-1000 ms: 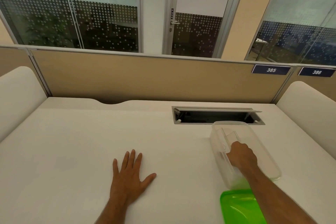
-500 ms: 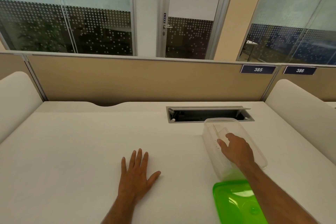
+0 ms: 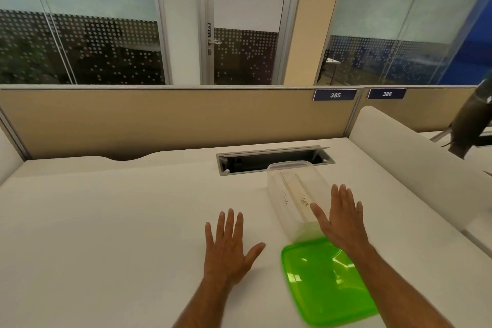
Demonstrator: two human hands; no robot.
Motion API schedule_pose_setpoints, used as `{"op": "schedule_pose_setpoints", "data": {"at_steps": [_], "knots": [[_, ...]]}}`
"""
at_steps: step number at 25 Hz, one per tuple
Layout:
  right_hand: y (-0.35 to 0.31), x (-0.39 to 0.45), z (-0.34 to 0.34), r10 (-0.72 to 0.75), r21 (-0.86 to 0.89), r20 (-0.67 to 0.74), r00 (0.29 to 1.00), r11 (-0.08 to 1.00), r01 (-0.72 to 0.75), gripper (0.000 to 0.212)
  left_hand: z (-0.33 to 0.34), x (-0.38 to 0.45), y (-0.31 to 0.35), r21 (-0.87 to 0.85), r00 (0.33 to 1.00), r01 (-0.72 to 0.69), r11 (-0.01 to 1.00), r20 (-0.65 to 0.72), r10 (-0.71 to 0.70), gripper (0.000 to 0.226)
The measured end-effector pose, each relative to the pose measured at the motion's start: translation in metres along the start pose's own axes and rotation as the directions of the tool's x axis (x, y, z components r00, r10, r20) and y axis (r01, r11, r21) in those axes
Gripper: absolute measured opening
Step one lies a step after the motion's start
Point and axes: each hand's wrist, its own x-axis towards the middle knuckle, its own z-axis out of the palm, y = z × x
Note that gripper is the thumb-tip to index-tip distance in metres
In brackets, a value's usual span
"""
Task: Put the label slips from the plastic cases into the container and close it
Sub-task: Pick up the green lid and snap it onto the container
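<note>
Both our hands are lying spread and empty: our left hand [image 3: 226, 243] is resting flat on the white desk [image 3: 106, 221], our right hand [image 3: 342, 217] is hovering over the clear container [image 3: 290, 194] holding label slips [image 3: 295, 194], green lid [image 3: 324, 282] lying beside it.

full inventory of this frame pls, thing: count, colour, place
container: 1, clear, on desk right of centre, open
slips: 2 visible, white with writing, inside container
lid: 1, green, on desk in front of the container, not on it
cable slot: 1, grey frame, dark inside, behind container
desk: 1, white
number plates: 2, dark blue, 385 and 386, on partition
left hand: flat on desk, empty
right hand: open, over container's near end, empty
</note>
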Motion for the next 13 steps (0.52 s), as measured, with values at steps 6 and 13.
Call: {"op": "schedule_pose_setpoints", "data": {"at_steps": [6,13], "knots": [[0.062,-0.031,0.002,0.217,-0.013,0.084,0.973,0.976,-0.217,0.083,0.021,-0.016,0.048,-0.058,0.993,-0.008,0.998,0.115,0.014,0.096],[0.111,-0.036,0.011,0.399,0.020,0.262,0.879,0.908,-0.418,0.054,0.022,-0.014,0.081,-0.338,0.969,0.167,0.926,0.231,-0.090,0.067]]}}
